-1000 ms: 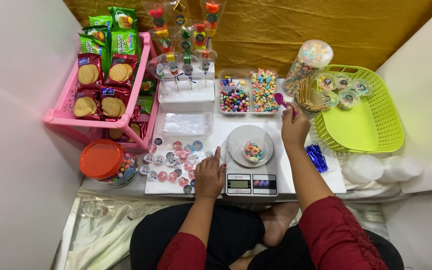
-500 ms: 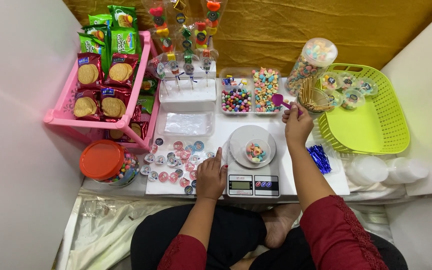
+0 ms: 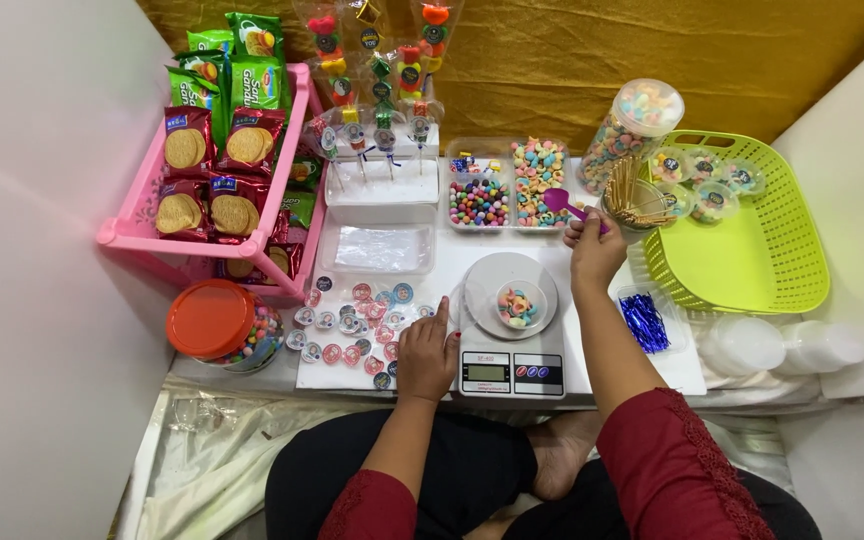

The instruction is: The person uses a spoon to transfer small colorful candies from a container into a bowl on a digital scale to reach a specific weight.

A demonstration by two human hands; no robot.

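Purple scoop (image 3: pixel 558 202): your right hand (image 3: pixel 595 250) grips its handle, bowl projecting left over the far candy tray (image 3: pixel 537 183); left hand (image 3: pixel 427 352) flat, open.

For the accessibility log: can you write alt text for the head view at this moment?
A seated person's right hand holds a purple scoop over a tray of colourful candies, while the left hand rests on round stickers beside a kitchen scale carrying a small cup of candies. A green basket sits to the right.
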